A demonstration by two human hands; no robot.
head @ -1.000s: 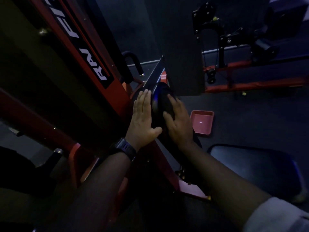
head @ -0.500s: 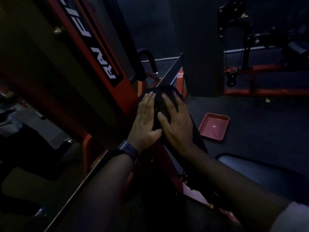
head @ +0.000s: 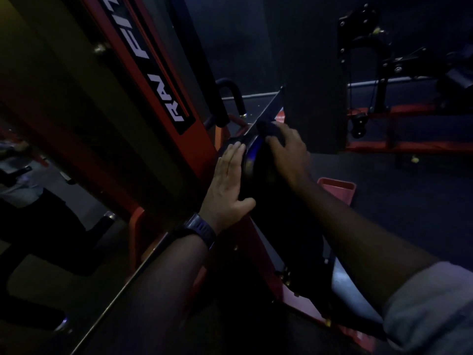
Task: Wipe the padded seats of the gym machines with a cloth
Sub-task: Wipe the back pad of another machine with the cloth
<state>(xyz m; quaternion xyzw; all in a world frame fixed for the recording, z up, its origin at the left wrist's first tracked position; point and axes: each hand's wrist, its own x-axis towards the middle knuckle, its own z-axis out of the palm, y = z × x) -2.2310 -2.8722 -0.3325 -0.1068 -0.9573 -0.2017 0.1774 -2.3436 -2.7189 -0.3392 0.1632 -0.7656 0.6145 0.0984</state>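
A dark padded rest (head: pixel 263 180) slopes up the red machine frame at the centre of the dim view. My left hand (head: pixel 227 185) lies flat with straight fingers against the pad's left edge, a watch on its wrist. My right hand (head: pixel 289 155) is on the pad's upper end, its fingers curled over a dark cloth (head: pixel 268 129) that shows just past the fingertips. A second padded seat (head: pixel 350 290) shows pale under my right forearm at lower right.
The red upright (head: pixel 143 80) with white lettering rises close on the left. A wide dark column (head: pixel 314 73) stands just behind my right hand. A red tray (head: pixel 340 188) lies on the dark floor to the right. Another red-framed machine (head: pixel 384 108) stands at back right.
My right hand has slid up the pad to its top end with the cloth. My left hand has stayed flat at the pad's left edge.
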